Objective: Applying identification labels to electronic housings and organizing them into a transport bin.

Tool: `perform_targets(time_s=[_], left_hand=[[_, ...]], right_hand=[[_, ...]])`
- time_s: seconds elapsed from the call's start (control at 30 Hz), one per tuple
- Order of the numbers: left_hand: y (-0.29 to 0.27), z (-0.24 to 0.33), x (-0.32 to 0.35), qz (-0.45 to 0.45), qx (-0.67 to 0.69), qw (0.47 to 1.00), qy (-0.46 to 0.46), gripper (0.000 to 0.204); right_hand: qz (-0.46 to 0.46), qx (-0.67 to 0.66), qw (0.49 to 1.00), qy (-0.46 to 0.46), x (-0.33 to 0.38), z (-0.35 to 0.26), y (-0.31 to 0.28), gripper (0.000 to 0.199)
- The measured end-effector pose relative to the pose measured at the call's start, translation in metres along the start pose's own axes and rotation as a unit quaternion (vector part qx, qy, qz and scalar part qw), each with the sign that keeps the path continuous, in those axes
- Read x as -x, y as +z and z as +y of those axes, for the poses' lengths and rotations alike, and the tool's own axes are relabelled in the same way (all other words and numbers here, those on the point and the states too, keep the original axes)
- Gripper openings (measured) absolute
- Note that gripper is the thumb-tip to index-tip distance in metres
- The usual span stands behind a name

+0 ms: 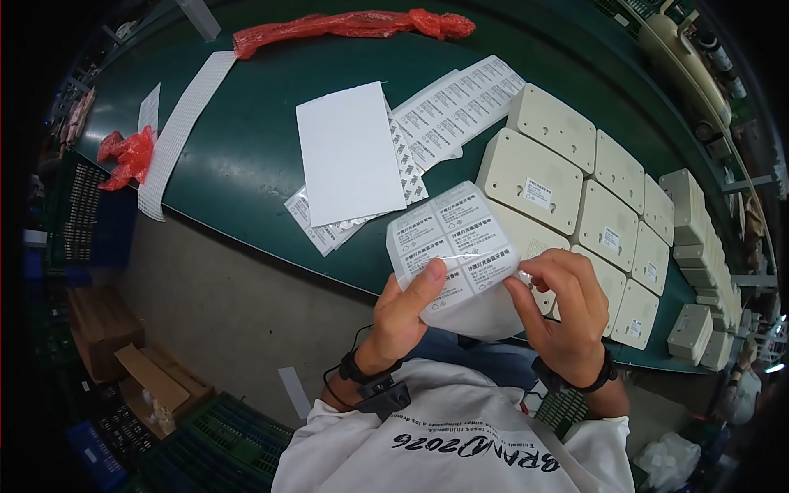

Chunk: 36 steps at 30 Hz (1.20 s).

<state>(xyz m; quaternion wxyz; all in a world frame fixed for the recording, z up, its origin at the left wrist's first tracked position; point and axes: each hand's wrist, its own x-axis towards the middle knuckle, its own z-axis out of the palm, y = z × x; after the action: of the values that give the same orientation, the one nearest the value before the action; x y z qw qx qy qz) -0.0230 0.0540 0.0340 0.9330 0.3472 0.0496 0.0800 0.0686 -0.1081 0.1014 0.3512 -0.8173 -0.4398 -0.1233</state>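
My left hand holds a sheet of printed labels, thumb on top and the other fingers mostly hidden beneath. The sheet is bent, with rows of white labels on a glossy backing. My right hand pinches at the sheet's right edge, thumb and forefinger close together. A small shiny bit shows at those fingertips; whether it is a lifted label corner I cannot tell. Just beyond the sheet lie cream plastic housings in rows, several bearing a small white label.
A white sheet lies over more label sheets on the green table. Red plastic wrap runs along the far side, with a crumpled red piece at left. More housings are stacked at right. Cardboard boxes stand on the floor.
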Motion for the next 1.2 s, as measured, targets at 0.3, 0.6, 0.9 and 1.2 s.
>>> perform_targets(time_s=[0.3, 0.6, 0.9, 1.2], left_hand=[[0.002, -0.001, -0.007, 0.016, 0.097, 0.995, -0.025, 0.047], [-0.008, 0.000, -0.013, 0.149, 0.056, 0.985, 0.064, 0.046], [-0.035, -0.027, -0.017, 0.221, -0.026, 0.970, 0.100, 0.047], [-0.041, -0.025, -0.015, 0.199, -0.020, 0.975, 0.101, 0.048]], right_hand=[[0.022, 0.092, 0.990, -0.102, 0.002, 0.007, 0.006, 0.026], [-0.129, -0.175, 0.975, -0.033, -0.029, 0.003, -0.038, 0.016], [-0.031, -0.207, 0.913, 0.350, -0.103, 0.166, -0.010, 0.021], [0.026, -0.157, 0.936, 0.314, -0.086, 0.191, 0.005, 0.021]])
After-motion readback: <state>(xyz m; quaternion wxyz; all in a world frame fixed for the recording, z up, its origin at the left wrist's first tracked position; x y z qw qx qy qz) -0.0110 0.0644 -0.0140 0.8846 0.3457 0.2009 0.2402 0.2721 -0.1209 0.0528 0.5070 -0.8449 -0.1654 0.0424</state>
